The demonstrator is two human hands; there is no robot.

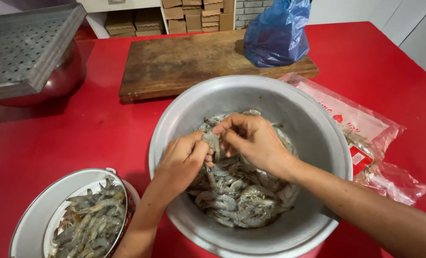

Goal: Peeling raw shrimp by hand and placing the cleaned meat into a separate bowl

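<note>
Gripping one shrimp (212,141) together, both hands (222,145), beside clear red-labelled bag (366,138).

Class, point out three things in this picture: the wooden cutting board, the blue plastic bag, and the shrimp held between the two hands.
wooden cutting board (175,62): head view, bare middle of its top.
blue plastic bag (275,36): head view, middle of its bulging side.
shrimp (213,141): head view, body pinched between both hands.
</note>
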